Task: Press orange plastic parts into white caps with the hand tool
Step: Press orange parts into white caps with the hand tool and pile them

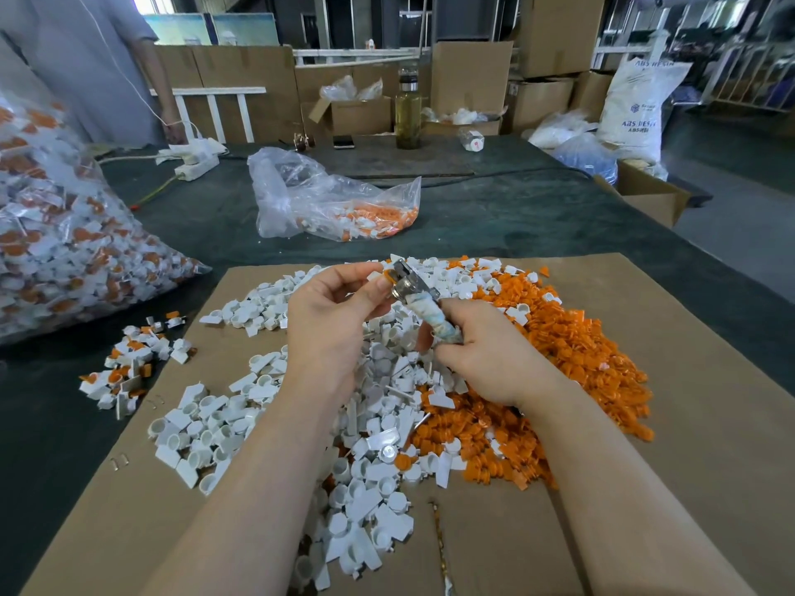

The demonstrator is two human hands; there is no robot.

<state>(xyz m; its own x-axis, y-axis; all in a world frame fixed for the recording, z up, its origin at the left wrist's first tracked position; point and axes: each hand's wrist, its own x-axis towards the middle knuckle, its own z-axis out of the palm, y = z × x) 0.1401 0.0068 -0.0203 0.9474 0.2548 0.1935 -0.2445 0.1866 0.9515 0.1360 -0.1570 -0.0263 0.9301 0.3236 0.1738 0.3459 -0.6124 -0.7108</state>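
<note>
Tool [423, 309], metal head, tape-wrapped handle, right hand [486, 354]

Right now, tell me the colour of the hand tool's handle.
The handle is wrapped in whitish, blue-mottled tape; seen in the head view.

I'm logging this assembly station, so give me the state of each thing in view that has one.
Left hand: pinches a white cap against the tool head.
Right hand: grips the tape-wrapped metal hand tool.
Clear plastic bag mid-table: open, slumped.
Large clear bag of assembled pieces: full.
Glass bottle: upright, capped.
</note>
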